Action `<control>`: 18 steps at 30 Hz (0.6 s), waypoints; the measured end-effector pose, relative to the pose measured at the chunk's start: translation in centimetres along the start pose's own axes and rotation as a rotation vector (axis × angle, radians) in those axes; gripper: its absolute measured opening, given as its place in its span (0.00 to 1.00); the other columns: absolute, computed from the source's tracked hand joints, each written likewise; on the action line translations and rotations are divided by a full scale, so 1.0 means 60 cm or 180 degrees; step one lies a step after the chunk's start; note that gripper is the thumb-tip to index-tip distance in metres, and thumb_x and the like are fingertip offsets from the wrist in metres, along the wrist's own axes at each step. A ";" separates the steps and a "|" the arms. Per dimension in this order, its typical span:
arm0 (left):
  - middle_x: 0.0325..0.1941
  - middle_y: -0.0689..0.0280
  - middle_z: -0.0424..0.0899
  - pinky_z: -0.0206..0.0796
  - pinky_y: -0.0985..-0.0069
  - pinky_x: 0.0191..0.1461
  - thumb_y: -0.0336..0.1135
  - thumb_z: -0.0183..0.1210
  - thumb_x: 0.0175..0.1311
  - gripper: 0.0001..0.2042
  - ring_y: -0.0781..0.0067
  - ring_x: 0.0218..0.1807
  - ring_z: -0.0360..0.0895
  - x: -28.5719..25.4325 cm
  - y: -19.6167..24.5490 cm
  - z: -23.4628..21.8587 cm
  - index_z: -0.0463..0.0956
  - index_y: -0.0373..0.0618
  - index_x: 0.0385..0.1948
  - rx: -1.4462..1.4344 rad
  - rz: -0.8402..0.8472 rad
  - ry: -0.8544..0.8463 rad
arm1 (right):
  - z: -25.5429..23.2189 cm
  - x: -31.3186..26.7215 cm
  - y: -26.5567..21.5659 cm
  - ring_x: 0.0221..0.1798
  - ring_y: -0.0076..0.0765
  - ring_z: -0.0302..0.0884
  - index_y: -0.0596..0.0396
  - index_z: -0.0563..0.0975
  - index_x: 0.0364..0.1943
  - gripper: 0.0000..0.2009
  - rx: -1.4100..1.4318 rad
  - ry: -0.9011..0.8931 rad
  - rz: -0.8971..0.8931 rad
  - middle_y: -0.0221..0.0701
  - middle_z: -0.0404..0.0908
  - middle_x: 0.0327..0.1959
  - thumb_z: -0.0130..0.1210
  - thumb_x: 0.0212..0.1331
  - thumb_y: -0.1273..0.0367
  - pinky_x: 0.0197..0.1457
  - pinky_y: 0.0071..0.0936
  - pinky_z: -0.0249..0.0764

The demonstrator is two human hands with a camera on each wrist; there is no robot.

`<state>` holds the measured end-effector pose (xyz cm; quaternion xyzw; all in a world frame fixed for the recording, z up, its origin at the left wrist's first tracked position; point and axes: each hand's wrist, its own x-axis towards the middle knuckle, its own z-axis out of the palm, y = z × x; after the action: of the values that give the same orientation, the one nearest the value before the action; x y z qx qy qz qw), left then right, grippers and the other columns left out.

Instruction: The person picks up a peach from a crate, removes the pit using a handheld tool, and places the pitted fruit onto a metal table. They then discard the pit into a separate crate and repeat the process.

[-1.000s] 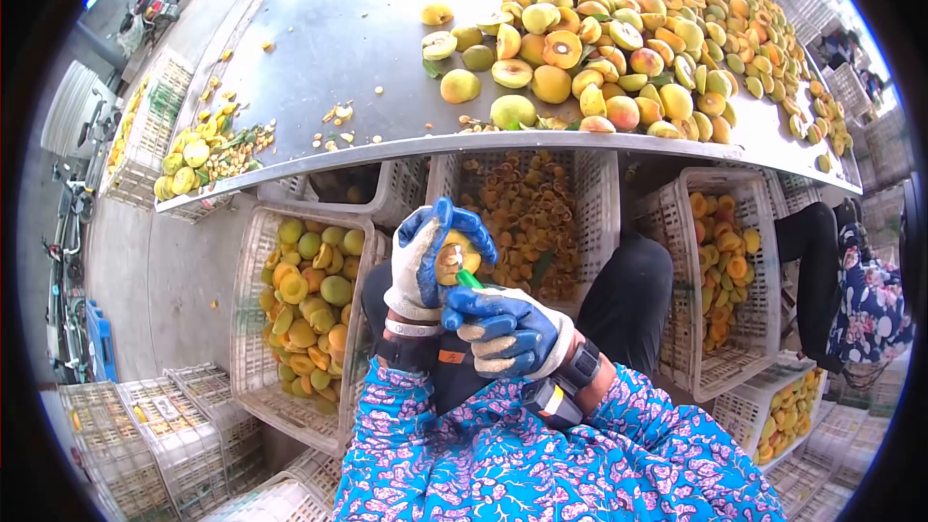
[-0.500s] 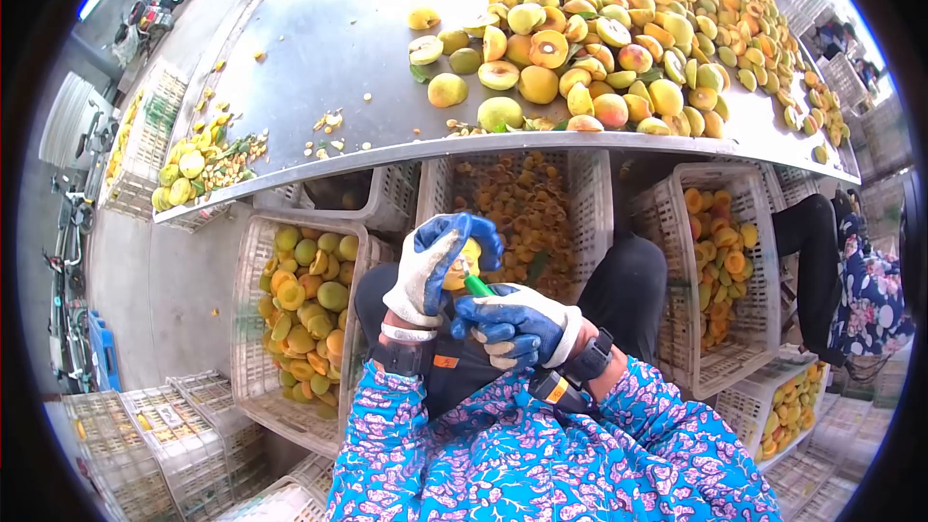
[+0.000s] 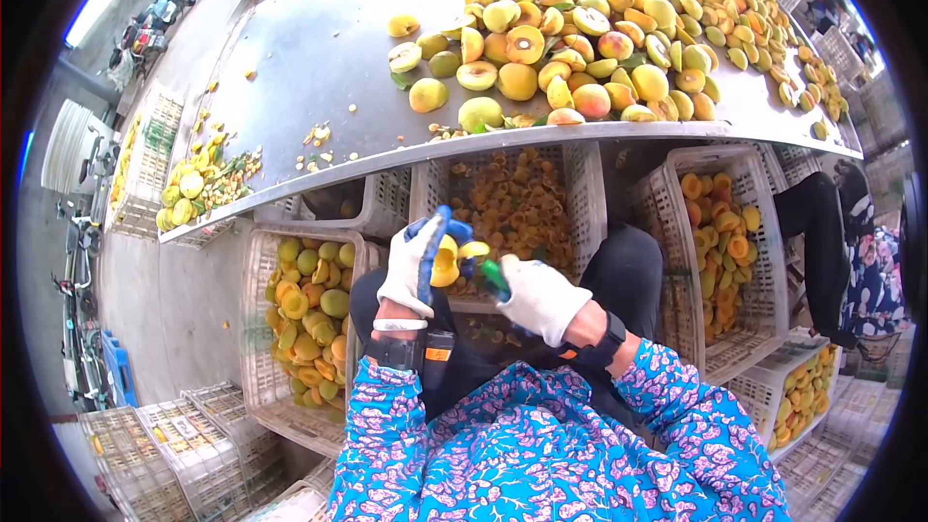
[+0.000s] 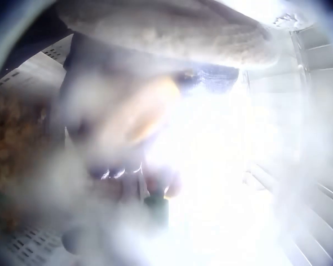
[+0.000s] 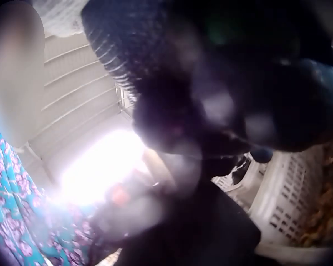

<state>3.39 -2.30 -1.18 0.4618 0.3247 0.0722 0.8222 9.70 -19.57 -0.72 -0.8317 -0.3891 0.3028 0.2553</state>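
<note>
My left hand (image 3: 418, 259), in a blue and white glove, holds a yellow peach (image 3: 445, 267) above my lap. A second peach piece (image 3: 474, 249) shows beside it, by the left fingers. My right hand (image 3: 543, 296), gloved too with its white back uppermost, grips a green-handled tool (image 3: 495, 276) just right of the fruit. Its working end is hidden. Glare washes out much of the left wrist view, where a blurred cut peach (image 4: 147, 122) and the green handle (image 4: 157, 208) appear. Dark blue glove fingers (image 5: 211, 105) fill the right wrist view.
Ahead, a metal table (image 3: 319, 68) bears a pile of whole and halved peaches (image 3: 599, 48). Below its edge stands a crate (image 3: 587, 193) of small orange scraps. Peach crates flank my knees, left (image 3: 253, 329) and right (image 3: 688, 300). Another person's leg (image 3: 814, 261) is at right.
My right hand has turned over, showing its white back, and moved slightly right with the green-handled tool. The peach now shows as two pieces. The head view has shifted a little.
</note>
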 end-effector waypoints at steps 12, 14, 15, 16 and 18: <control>0.31 0.59 0.82 0.73 0.74 0.36 0.40 0.53 0.66 0.15 0.70 0.32 0.79 -0.070 0.115 -0.179 0.77 0.33 0.38 0.0580 0.1696 0.1176 | 0.049 0.033 0.087 0.42 0.53 0.80 0.59 0.76 0.39 0.14 -0.0008 -0.0094 0.0944 0.49 0.81 0.36 0.49 0.58 0.62 0.45 0.45 0.74; 0.33 0.61 0.82 0.72 0.77 0.37 0.31 0.59 0.60 0.11 0.75 0.34 0.79 -0.058 0.137 -0.248 0.77 0.34 0.41 0.2880 0.1596 0.2508 | 0.077 0.044 0.114 0.40 0.55 0.79 0.59 0.76 0.38 0.16 -0.0040 -0.0134 0.0824 0.49 0.81 0.33 0.49 0.60 0.59 0.43 0.47 0.74; 0.34 0.62 0.82 0.71 0.80 0.40 0.26 0.61 0.55 0.12 0.76 0.36 0.78 -0.055 0.154 -0.198 0.77 0.34 0.42 0.2857 0.1540 0.2745 | 0.076 0.046 0.107 0.41 0.55 0.79 0.59 0.76 0.38 0.17 -0.0019 -0.0068 0.0790 0.48 0.81 0.35 0.50 0.59 0.58 0.43 0.46 0.74; 0.34 0.62 0.83 0.71 0.79 0.41 0.27 0.62 0.55 0.12 0.76 0.37 0.78 -0.035 0.160 -0.156 0.77 0.34 0.42 0.2720 0.1852 0.2373 | 0.075 0.045 0.104 0.42 0.54 0.79 0.59 0.75 0.39 0.17 0.0005 -0.0081 0.0737 0.48 0.81 0.36 0.51 0.59 0.58 0.44 0.45 0.73; 0.35 0.64 0.83 0.70 0.79 0.43 0.27 0.62 0.55 0.13 0.76 0.39 0.78 0.015 0.161 -0.071 0.77 0.35 0.42 0.2415 0.2415 0.1611 | 0.063 0.043 0.095 0.42 0.54 0.79 0.59 0.75 0.39 0.17 0.0116 -0.0287 0.0800 0.48 0.81 0.36 0.51 0.59 0.58 0.45 0.45 0.73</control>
<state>3.26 6.56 4.65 0.7757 0.3261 0.3478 0.4134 11.15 -20.00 -7.86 -0.8546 -0.2874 0.3766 0.2126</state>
